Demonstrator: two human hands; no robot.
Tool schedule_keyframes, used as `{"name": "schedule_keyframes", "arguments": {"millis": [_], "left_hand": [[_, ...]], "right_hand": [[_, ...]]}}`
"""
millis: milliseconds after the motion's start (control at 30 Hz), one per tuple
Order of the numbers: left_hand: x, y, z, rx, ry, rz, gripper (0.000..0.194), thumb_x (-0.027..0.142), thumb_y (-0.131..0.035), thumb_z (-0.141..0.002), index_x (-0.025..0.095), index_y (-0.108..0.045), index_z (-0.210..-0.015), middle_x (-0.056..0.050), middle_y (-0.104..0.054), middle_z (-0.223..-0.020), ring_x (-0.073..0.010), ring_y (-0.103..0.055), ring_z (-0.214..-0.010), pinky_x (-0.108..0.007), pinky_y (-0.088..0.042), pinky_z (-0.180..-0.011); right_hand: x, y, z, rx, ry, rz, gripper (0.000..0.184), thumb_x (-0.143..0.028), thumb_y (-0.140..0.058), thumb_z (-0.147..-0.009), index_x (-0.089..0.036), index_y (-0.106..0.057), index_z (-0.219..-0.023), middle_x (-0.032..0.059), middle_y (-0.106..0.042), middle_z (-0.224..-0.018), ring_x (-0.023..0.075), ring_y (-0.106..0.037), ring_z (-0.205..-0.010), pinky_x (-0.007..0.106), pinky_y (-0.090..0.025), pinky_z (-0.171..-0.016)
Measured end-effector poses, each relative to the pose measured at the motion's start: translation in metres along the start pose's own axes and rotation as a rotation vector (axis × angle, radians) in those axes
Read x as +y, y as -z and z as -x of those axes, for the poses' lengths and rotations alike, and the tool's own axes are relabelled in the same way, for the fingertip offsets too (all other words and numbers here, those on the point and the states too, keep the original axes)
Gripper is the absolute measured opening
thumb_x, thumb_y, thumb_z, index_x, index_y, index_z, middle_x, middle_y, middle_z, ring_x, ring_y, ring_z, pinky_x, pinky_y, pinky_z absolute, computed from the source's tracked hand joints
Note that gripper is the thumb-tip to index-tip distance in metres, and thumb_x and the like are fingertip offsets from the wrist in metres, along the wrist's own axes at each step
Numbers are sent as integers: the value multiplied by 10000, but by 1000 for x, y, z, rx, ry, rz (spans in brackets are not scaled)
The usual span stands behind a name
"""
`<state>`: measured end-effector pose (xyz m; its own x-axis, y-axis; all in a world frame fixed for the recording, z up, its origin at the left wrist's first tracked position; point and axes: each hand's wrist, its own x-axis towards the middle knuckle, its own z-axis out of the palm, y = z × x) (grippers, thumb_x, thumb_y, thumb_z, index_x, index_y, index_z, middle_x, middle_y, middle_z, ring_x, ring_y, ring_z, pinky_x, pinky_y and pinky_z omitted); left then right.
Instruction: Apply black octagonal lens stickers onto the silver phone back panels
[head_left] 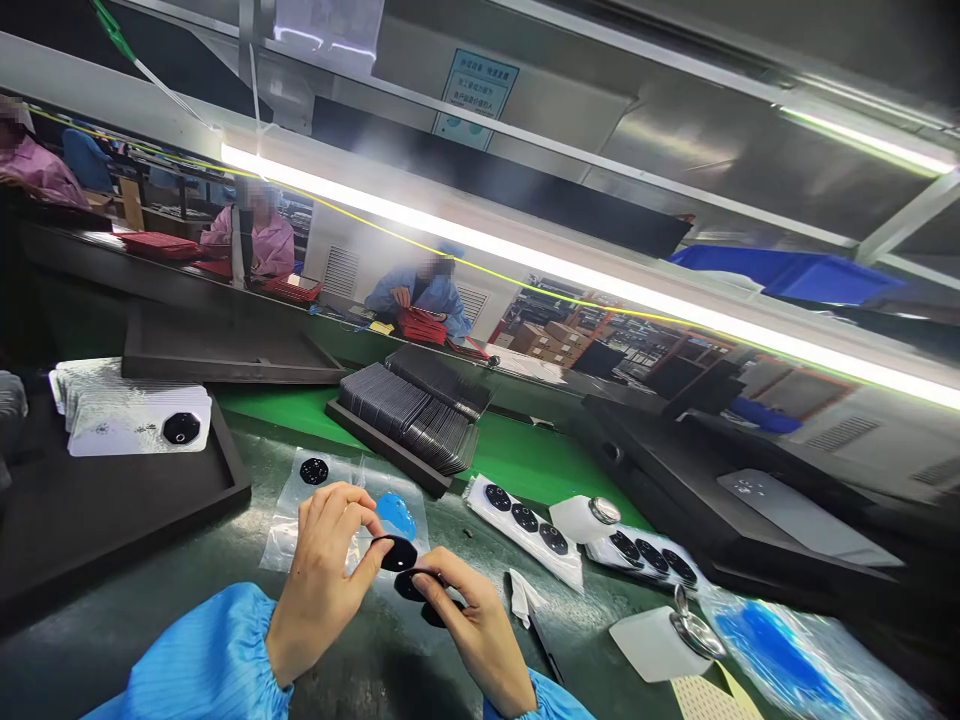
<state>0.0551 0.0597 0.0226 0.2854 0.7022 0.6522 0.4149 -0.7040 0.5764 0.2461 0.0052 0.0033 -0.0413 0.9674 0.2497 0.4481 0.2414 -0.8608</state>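
Observation:
My left hand (322, 565) pinches a black round camera lens cover (399, 554) by its edge between thumb and fingers. Close beside it, my right hand (478, 622) grips another black lens cover (407, 584), and a further dark disc (442, 612) shows under its thumb. Whether the covers of the two hands touch, I cannot tell. Behind my left hand, a clear plastic bag (281, 520) lies flat, with one black lens cover (314, 470) and a blue round piece (396, 515) on it. Both hands are above the dark green bench (360, 650).
Left, a black tray (112, 510) holds stacked pale phone back panels (135, 420). A rack of thin black sheets (412, 410) stands behind. Rightward are bagged lens covers (525, 520), two white dispenser bottles (577, 518), a black pen-like tool (546, 648) and a blue-filled bag (780, 655). Co-workers sit beyond.

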Motion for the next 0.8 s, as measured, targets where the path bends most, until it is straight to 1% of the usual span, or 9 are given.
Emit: {"name": "schedule_keyframes", "arguments": {"millis": [133,200,267,367,433,500,600,667,800], "left_hand": [[-7,3,-3,8,16,-45,89,162,-568,-937,234,-576,-886,-25,-603,-1033,-239,-509,-1058,-394,-365,-897],[-9,7,-8,-5,-6,-58,119,141,-560,-940,234,-583,-869,-15,-606,-982,-226,-522,-1004,-384,-366,-878],[-9,14,-15,-58,-60,-29,147,111,-553,-941,230,-574,-858,1,-621,-940,-206,-539,-963,-367,-368,-865],[-5,24,-26,-186,-142,63,185,73,-546,-940,229,-556,-842,25,-658,-921,-183,-561,-981,-354,-373,-909],[-2,29,-31,-243,-164,116,185,73,-556,-938,237,-574,-856,26,-678,-955,-184,-565,-1032,-366,-367,-969],[-1,32,-34,-262,-150,182,161,99,-574,-937,252,-606,-898,13,-690,-1025,-196,-559,-1101,-386,-365,-1021],[-3,34,-34,-258,-67,311,114,156,-601,-931,259,-634,-895,-14,-677,-1142,-212,-534,-1190,-393,-394,-1051],[-5,35,-35,-264,-28,358,112,182,-608,-924,255,-638,-845,-27,-660,-1176,-220,-527,-1206,-393,-415,-1050],[-10,43,-45,-276,37,359,111,208,-559,-927,243,-616,-839,-50,-664,-1118,-238,-515,-1213,-425,-388,-1077]], "right_hand": [[-2,-4,3,53,-28,-11,298,-453,-542,-944,-210,-684,-843,29,-669,-803,179,-625,-757,261,-479,-653],[-6,-3,3,-14,21,-18,318,-461,-523,-956,-216,-701,-857,34,-682,-818,184,-634,-768,274,-491,-687],[-14,1,0,-83,94,-35,329,-438,-459,-992,-236,-718,-974,44,-692,-879,186,-646,-810,291,-509,-744],[-29,8,-12,-17,200,-19,312,-354,-462,-1004,-298,-635,-1257,71,-640,-1196,207,-618,-1060,329,-513,-882],[-37,10,-23,7,280,7,347,-297,-512,-986,-341,-594,-1320,64,-531,-1383,224,-543,-1212,368,-485,-977],[-43,8,-31,-12,353,-2,307,-266,-538,-975,-352,-644,-1250,53,-513,-1402,226,-537,-1222,391,-481,-995],[-45,1,-39,34,407,-34,160,-271,-605,-945,-310,-715,-1054,53,-592,-1269,210,-603,-1085,361,-528,-878],[-46,-2,-41,81,427,-24,87,-285,-627,-932,-273,-713,-934,55,-620,-1181,195,-621,-990,343,-530,-816],[-48,1,-44,109,411,9,173,-319,-522,-982,-231,-632,-883,72,-665,-1040,216,-612,-1009,397,-492,-904]]}}
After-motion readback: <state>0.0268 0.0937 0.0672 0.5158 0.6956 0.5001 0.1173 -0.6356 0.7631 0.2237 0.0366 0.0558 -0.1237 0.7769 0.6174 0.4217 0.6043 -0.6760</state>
